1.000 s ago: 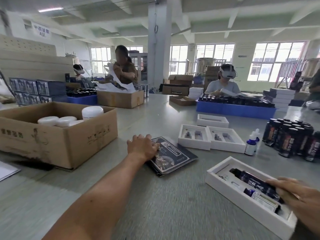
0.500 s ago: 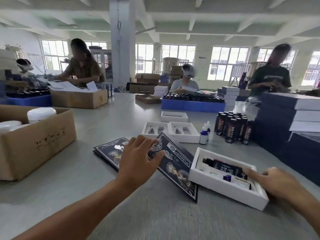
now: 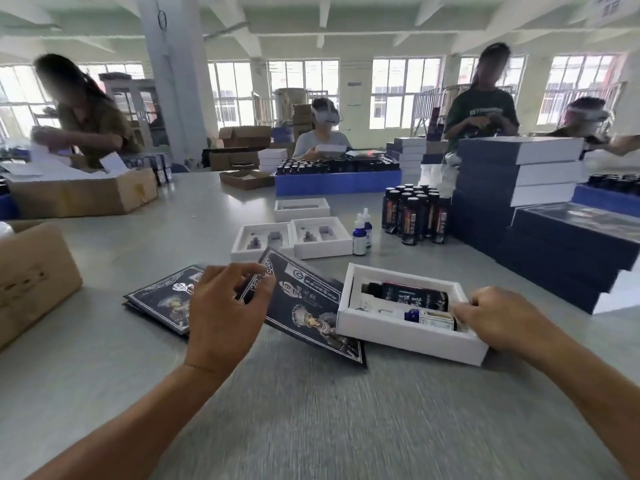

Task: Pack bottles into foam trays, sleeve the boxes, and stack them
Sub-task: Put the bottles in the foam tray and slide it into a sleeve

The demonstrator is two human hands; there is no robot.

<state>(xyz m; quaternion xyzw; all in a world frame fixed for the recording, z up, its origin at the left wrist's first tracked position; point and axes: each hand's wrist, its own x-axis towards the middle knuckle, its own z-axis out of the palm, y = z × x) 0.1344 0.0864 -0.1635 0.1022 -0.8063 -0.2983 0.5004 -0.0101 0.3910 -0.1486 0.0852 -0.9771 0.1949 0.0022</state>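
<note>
At a grey table point(image 3: 311, 427), the left hand point(image 3: 221, 313) pinches a flat sleeve point(image 3: 304, 306), lifting its far edge; the right hand point(image 3: 498, 320) grasps the foam tray point(image 3: 408, 336) beside it, 2 bottles point(image 3: 408, 296) lying inside

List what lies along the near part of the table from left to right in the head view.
cardboard box → flat dark sleeves → left hand → filled foam tray → right hand → stack of sleeved boxes
</note>
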